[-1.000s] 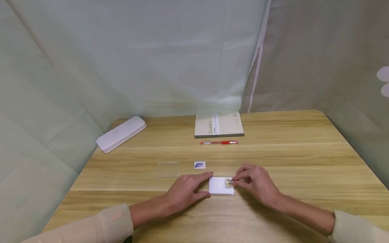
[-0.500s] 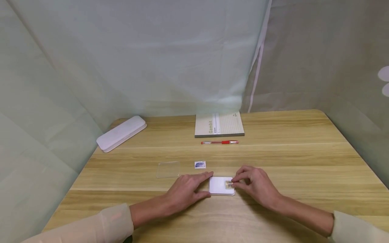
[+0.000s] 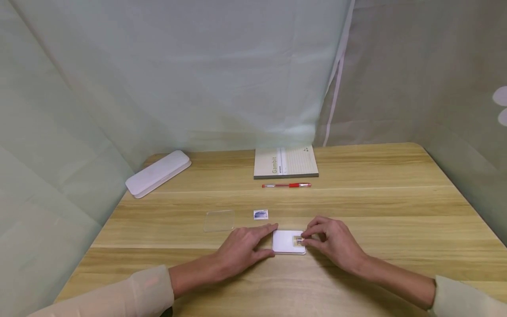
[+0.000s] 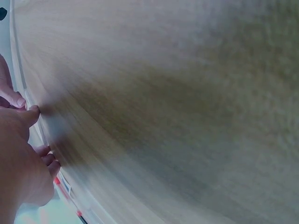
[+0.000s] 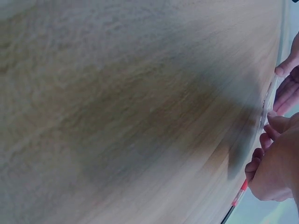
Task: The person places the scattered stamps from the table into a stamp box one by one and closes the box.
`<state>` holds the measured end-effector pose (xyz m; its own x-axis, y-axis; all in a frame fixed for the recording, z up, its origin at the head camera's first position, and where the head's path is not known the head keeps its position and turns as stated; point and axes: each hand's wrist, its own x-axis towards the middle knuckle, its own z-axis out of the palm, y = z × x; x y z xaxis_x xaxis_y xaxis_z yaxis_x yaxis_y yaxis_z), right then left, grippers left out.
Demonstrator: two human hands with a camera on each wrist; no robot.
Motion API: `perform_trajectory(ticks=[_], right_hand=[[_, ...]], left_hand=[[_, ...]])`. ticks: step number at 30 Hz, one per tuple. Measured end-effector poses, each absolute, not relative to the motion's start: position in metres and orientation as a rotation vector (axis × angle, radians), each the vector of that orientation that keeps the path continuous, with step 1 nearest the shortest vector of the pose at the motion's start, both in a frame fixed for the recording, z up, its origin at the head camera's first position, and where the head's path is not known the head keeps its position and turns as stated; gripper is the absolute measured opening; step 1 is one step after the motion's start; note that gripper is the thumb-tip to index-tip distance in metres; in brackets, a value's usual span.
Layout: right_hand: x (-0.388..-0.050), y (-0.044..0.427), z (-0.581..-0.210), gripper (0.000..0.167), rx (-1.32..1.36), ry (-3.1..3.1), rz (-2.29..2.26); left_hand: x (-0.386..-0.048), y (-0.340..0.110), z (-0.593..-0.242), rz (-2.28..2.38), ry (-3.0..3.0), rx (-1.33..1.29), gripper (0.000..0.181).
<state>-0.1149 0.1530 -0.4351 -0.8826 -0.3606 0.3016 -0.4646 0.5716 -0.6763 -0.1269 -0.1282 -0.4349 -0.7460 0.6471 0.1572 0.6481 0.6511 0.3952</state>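
Note:
A small white rectangular block [image 3: 283, 241], which looks like a stack of cards or a flat box with a clear rim, lies on the table. My left hand [image 3: 242, 247] reaches in from its left side, thumb and forefinger stretched out, the tips touching its two left corners. My right hand [image 3: 334, 242] pinches the right edge of a small tan postage stamp [image 3: 297, 241] with dark marks, which lies against the block's right part. The fingertips cover part of that stamp. In the right wrist view the right hand [image 5: 275, 156] hides most of the stamp.
Beyond the left hand lie a clear plastic lid [image 3: 219, 221] and a blue-and-white stamp [image 3: 260, 215]. Farther back are a red pen [image 3: 286, 186], a notebook [image 3: 286, 163] and a white case [image 3: 158, 174]. Fabric curtains [image 3: 222, 75] enclose the table [image 3: 380, 198].
The tan stamp, which was curled up under the right fingers, now lies flatter on the white block. The right fingertips have shifted very slightly left. The left hand has stayed put.

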Motion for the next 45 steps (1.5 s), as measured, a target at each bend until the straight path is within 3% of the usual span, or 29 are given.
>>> perform_trajectory(ticks=[17,25,37,45], right_hand=[[-0.120,0.154,-0.431,0.020,0.703,-2.695,1.157],[-0.122,0.152,-0.432,0.031,0.721,-2.716,1.150],[-0.122,0.155,-0.435,0.061,0.825,-2.779,1.163],[-0.121,0.152,-0.440,0.071,0.851,-2.758,1.112]], left_hand=[[-0.127,-0.129,-0.434,-0.685,-2.846,-1.133,0.063],[-0.127,-0.130,-0.435,-0.684,-2.833,-1.141,0.063],[-0.130,-0.136,-0.424,-0.606,-2.866,-1.216,0.070],[-0.140,-0.147,-0.411,-0.574,-2.800,-1.180,0.055]])
